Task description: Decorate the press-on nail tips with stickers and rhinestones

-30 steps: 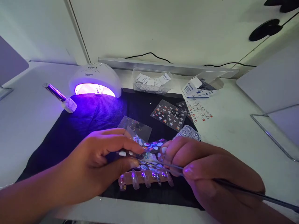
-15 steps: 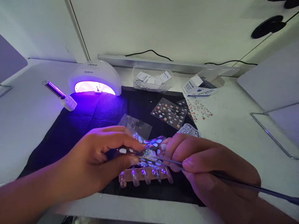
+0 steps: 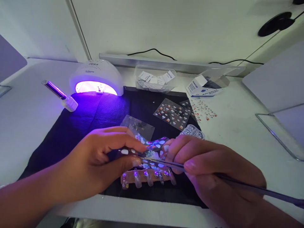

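Between thumb and fingers, my left hand (image 3: 111,155) pinches a curved nail sticker sheet (image 3: 156,144) printed with white and coloured shapes. My right hand (image 3: 213,167) is closed around a pair of metal tweezers (image 3: 251,187), whose tips rest at the sheet beside my left thumb. The right fingertips also lie against the sheet's right side. Whether the tips grip a sticker is too small to tell. Just below, a strip with several clear false nails (image 3: 149,179) lies on the black cloth (image 3: 163,196); the leftmost nail carries small coloured decorations.
A lit UV nail lamp (image 3: 95,76) stands at the back left, near a white-capped bottle (image 3: 69,103). Behind are a clear tub of alcohol pads (image 3: 154,87) and an alcohol pad box (image 3: 204,90). More sticker sheets (image 3: 172,113) and a rhinestone case (image 3: 193,131) lie beyond my hands.
The camera view has shifted very slightly. Both hands keep their hold, and the tweezers have turned a little, with their tips staying at the sheet.
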Available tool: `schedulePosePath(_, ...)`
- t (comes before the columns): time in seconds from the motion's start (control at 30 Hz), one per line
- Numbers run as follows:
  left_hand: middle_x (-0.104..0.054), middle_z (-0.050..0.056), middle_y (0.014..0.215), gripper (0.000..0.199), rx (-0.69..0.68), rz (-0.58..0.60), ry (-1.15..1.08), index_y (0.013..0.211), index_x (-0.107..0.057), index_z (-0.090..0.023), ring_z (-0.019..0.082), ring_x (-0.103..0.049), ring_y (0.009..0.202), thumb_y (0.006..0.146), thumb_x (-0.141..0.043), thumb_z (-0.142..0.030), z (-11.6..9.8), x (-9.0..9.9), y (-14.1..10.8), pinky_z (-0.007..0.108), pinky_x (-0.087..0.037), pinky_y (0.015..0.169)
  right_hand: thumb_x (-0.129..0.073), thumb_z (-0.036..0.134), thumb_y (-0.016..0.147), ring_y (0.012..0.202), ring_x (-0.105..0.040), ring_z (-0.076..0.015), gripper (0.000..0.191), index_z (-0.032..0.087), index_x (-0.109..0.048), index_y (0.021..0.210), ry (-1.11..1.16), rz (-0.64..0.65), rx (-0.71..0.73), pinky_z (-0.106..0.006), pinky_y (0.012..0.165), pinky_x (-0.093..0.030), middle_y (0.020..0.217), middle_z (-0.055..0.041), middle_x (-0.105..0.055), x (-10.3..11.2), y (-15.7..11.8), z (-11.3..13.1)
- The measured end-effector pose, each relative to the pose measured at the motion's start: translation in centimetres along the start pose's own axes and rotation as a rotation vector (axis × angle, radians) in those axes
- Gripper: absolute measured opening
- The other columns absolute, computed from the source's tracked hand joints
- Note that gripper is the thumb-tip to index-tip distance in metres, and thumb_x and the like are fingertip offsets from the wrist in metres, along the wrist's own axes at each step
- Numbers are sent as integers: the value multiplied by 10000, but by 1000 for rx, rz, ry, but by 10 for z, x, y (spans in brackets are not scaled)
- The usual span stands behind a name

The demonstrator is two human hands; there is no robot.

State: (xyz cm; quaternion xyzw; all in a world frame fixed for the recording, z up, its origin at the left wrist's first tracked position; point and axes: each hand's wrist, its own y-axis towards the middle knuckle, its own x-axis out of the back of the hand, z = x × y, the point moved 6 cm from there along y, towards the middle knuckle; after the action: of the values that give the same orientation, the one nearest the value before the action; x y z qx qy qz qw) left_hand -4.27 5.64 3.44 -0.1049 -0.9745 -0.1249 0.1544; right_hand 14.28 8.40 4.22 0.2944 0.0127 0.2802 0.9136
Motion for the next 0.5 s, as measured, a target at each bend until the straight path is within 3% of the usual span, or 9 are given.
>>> schedulePosePath(0.5,-736,-37,797,112,140,-16,-105,866,-779,-205,76,-656,725,807,-730,-124,8,-2,4,142,-513,664,-606,128,878,721,-696,-186,232,250,-756,1007,93,-2,-12,-398,744,-619,739,-31,-699,2,2,-7)
